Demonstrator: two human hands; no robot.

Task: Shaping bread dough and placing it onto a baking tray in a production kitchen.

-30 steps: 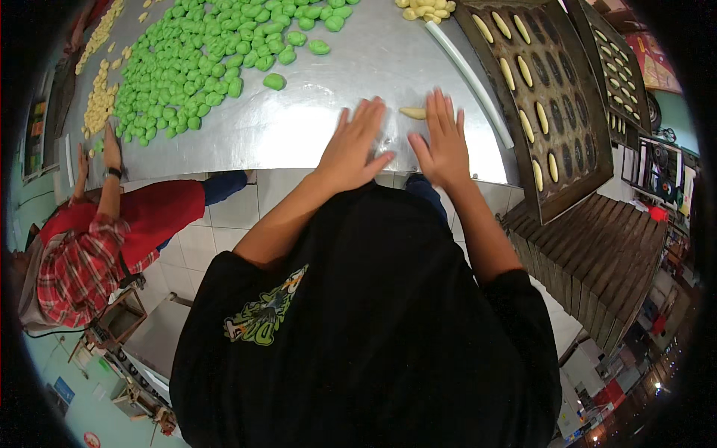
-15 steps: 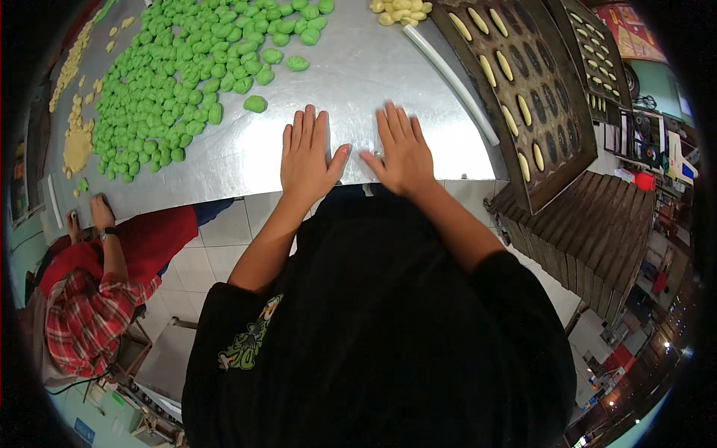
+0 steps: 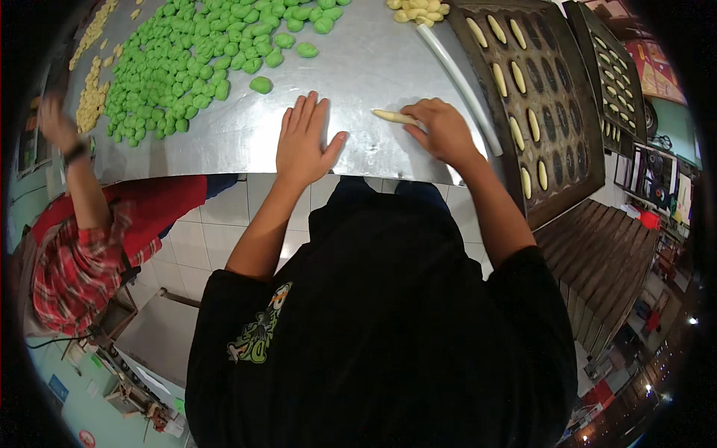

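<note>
My left hand [image 3: 302, 145] lies flat on the metal tabletop [image 3: 358, 153], fingers stretched forward and thumb out to the side. In my right hand [image 3: 447, 133], the fingers and thumb are closed on one end of a pale yellow dough roll [image 3: 392, 116]. Its tapered free end points left toward my left hand, low over the tabletop. Just beyond my left hand lies a single green dough ball [image 3: 261, 84]. A large spread of green dough pieces [image 3: 168, 86] covers the table's far left.
Right of my right hand, a long white rod [image 3: 461, 84] lies along a dark moulded tray [image 3: 569, 193] with several yellow rolls in its hollows. Yellow dough pieces [image 3: 418, 10] sit at the back. Stacked trays [image 3: 597, 257] stand lower right. At left, a co-worker's hand [image 3: 58, 127] is raised.
My right hand has left its flat pose, moved right and closed on the dough roll. My left hand stays flat. The co-worker's arm has moved up and left. The view has shifted slightly.
</note>
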